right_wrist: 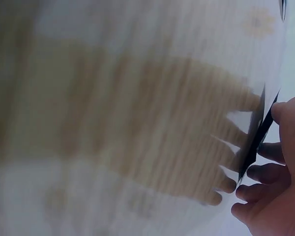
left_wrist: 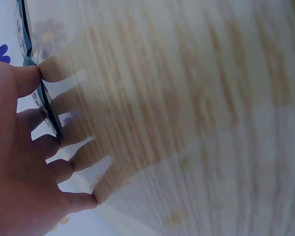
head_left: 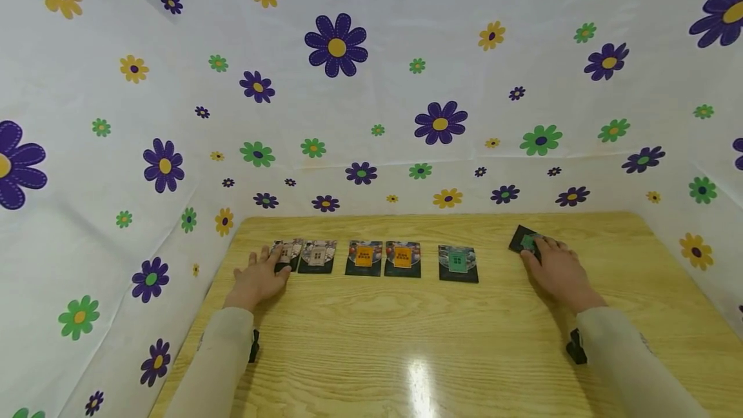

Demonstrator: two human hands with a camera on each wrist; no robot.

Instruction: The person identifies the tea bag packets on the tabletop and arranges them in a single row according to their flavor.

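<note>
In the head view my left hand (head_left: 259,280), fingers spread, rests on the leftmost packet (head_left: 285,252), which has a beige label. Its thumb lies at that packet's near right corner, beside a second beige-labelled packet (head_left: 317,256). At the far right my right hand (head_left: 560,273) holds a dark packet with a green label (head_left: 527,241), thumb and fingers on it. The right wrist view has this packet (right_wrist: 258,140) edge-on, one corner raised off the table. Part of it is hidden under the fingers.
Between the hands lie two orange-labelled packets (head_left: 364,258) and one green-labelled packet (head_left: 458,263), roughly in a row. They lie on a glossy wood-grain table (head_left: 371,334). A white flowered cloth (head_left: 383,89) rises behind the table and along both sides.
</note>
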